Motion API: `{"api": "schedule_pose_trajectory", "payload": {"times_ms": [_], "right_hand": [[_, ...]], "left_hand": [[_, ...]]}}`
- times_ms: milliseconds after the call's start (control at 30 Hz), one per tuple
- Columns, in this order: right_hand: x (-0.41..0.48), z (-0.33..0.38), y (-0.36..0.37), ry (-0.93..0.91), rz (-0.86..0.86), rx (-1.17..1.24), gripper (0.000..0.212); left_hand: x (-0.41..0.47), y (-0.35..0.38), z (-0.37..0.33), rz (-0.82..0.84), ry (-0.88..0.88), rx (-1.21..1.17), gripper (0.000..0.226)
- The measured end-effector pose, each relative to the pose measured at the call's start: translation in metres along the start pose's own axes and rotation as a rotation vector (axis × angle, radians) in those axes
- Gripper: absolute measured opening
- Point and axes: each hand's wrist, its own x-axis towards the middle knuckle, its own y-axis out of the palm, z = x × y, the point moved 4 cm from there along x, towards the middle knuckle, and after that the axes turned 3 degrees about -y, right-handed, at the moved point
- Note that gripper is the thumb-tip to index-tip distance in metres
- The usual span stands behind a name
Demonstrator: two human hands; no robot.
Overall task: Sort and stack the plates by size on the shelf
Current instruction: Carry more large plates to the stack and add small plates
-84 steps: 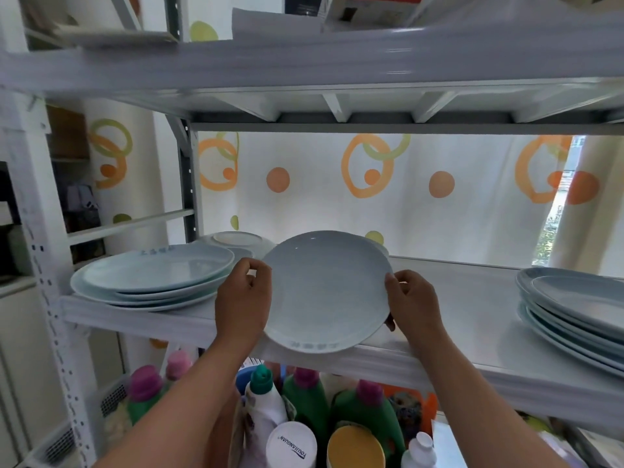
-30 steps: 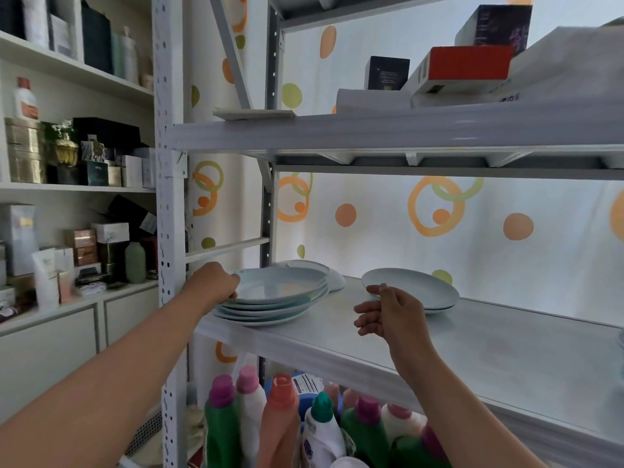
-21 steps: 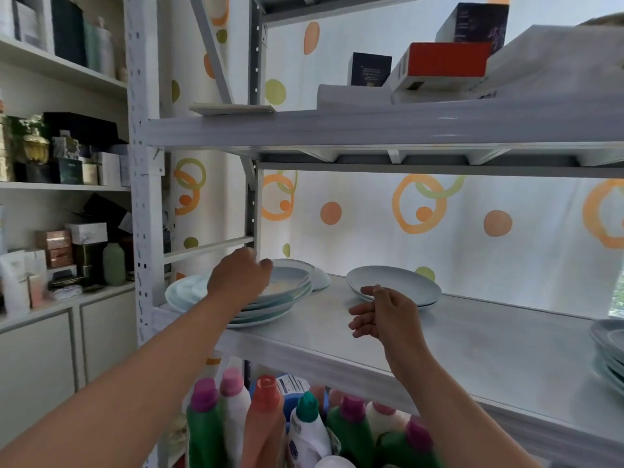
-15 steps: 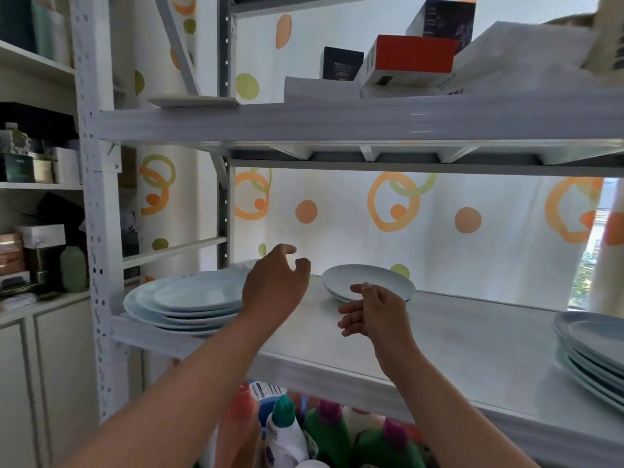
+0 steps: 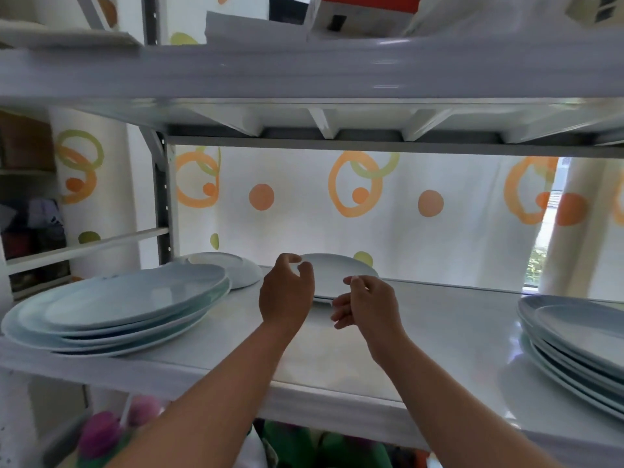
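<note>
A small pale blue plate [image 5: 337,273] lies at the back middle of the white shelf [image 5: 449,336]. My left hand [image 5: 287,293] is at the plate's left rim, thumb and forefinger curved around the edge with a gap between them. My right hand [image 5: 366,304] hovers at the plate's front rim with its fingers loosely curled and nothing in them. A stack of large pale blue plates [image 5: 118,307] fills the shelf's left end. Behind it lies an upturned white dish [image 5: 236,268]. Another plate stack [image 5: 577,336] sits at the right end.
The upper shelf board [image 5: 304,72] hangs low over the plates and carries boxes. Cleaning bottles with pink caps [image 5: 101,434] stand under the shelf. A grey upright post [image 5: 162,204] rises at the back left. A patterned curtain closes the back.
The plate once held in both hands now lies at the back of the shelf. My left hand left the left stack and moved right to that plate's rim. The view swung right.
</note>
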Motion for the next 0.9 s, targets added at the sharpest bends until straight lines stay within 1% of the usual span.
{"api": "schedule_pose_trajectory", "payload": {"times_ms": [100,200,333,433,500,567,600,633,733,900], "right_hand": [[0.019,-0.007,-0.006,-0.012,-0.095,-0.067,0.022],[0.037,-0.017,-0.008,-0.003,-0.165,-0.132,0.021],[0.06,-0.032,-0.01,-0.004,-0.224,-0.276,0.021],[0.074,-0.048,-0.013,0.033,-0.209,-0.416,0.027],[0.081,-0.059,-0.014,0.034,-0.153,-0.522,0.033],[0.084,-0.063,-0.013,0.002,-0.085,-0.588,0.027],[0.083,-0.063,-0.013,-0.002,-0.064,-0.608,0.026],[0.083,-0.063,-0.014,0.0,-0.059,-0.62,0.029],[0.083,-0.063,-0.015,0.005,-0.074,-0.636,0.03],[0.081,-0.059,-0.015,0.012,-0.078,-0.611,0.031]], "left_hand": [[0.016,0.009,0.008,-0.023,-0.03,-0.049,0.029],[0.024,0.016,0.019,-0.03,0.007,-0.064,0.024],[0.03,0.026,0.035,0.025,0.033,-0.077,0.02],[0.036,0.026,0.041,0.04,0.022,-0.063,0.019],[0.04,0.025,0.045,0.044,-0.022,-0.08,0.021],[0.044,0.025,0.048,0.05,-0.06,-0.078,0.023],[0.046,0.025,0.049,0.055,-0.072,-0.081,0.024],[0.047,0.026,0.051,0.06,-0.083,-0.084,0.025],[0.051,0.028,0.055,0.074,-0.101,-0.074,0.026],[0.051,0.031,0.057,0.102,-0.077,-0.053,0.028]]}}
